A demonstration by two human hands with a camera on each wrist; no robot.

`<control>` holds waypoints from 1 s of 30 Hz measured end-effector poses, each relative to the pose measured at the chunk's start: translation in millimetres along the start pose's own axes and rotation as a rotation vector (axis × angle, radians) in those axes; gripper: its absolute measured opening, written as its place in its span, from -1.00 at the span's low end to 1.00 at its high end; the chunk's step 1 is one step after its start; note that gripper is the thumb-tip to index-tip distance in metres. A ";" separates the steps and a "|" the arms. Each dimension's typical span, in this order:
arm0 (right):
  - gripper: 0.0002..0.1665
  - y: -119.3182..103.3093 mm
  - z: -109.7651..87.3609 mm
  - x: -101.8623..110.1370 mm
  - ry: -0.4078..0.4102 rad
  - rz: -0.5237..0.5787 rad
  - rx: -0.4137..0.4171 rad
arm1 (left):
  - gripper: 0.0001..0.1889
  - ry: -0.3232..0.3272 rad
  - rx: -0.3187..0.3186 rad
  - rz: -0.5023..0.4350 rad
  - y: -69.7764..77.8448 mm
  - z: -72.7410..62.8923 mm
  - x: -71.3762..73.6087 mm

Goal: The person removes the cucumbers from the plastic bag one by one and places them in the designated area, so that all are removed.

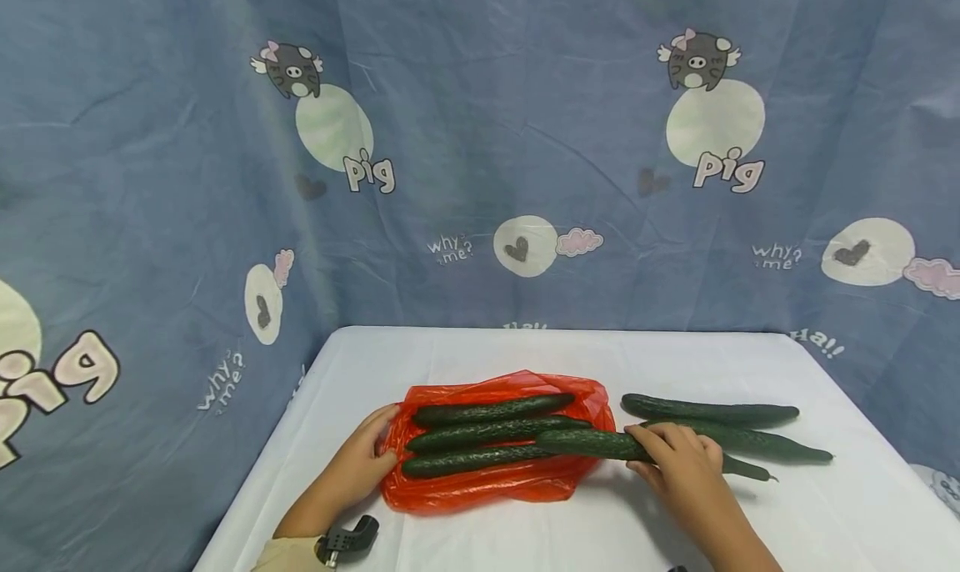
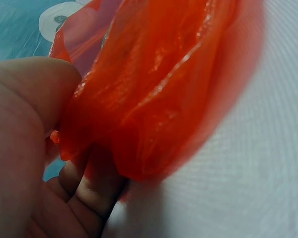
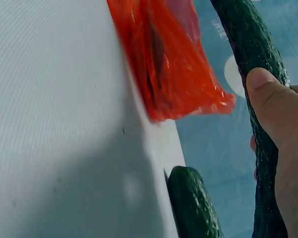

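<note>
A red plastic bag (image 1: 517, 490) lies spread on the table, with three dark green cucumbers (image 1: 498, 431) side by side on top of it. At the bag's left edge is my left hand (image 1: 358, 459); its thumb and fingers pinch the thin plastic, as the left wrist view shows. My right hand (image 1: 684, 470) grips another cucumber (image 1: 592, 444) around its middle, thumb on the near side. That cucumber's left end reaches over the right part of the bag, and in the right wrist view it is raised off the table. Two more cucumbers (image 1: 712, 410) lie beyond my right hand.
A white cloth covers the table (image 1: 465, 355). Blue patterned curtains (image 1: 450, 138) hang behind it and along its left side. A dark strap (image 1: 348, 539) sits on my left wrist.
</note>
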State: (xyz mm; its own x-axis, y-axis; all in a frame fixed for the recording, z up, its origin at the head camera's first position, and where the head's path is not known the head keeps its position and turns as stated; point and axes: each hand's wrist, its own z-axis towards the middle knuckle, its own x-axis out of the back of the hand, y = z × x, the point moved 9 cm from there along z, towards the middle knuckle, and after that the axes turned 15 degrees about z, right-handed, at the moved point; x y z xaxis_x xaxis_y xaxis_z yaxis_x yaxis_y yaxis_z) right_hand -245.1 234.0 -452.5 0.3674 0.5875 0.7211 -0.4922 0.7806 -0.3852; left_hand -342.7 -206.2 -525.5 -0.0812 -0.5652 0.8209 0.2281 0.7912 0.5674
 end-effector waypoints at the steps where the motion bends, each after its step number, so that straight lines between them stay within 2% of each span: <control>1: -0.36 1.0 -1.2 0.8 0.001 -0.002 -0.001 | -0.23 0.004 -0.008 0.011 0.2 -0.1 0.1; 3: -0.36 4.3 -3.5 2.0 0.000 -0.006 -0.011 | -0.23 0.010 -0.018 0.022 0.5 -0.5 0.8; 10: -0.36 20.3 -13.5 7.3 -0.027 0.002 -0.083 | -0.24 -0.011 0.011 0.030 -1.9 -2.3 0.3; 20: -0.37 39.2 -25.1 18.1 -0.029 0.002 -0.168 | -0.24 0.012 -0.032 0.043 4.7 -1.9 3.0; 30: -0.38 44.0 -29.0 24.2 -0.011 -0.075 -0.134 | -0.23 0.010 -0.027 0.048 3.6 -2.3 3.1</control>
State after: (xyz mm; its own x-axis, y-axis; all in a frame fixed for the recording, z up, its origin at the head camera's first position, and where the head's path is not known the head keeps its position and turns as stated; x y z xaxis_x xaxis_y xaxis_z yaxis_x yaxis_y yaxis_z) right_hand -234.9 288.7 -468.7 0.3901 0.5251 0.7564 -0.3536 0.8439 -0.4034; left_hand -339.9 -205.6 -521.1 -0.0602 -0.5292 0.8464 0.2581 0.8108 0.5253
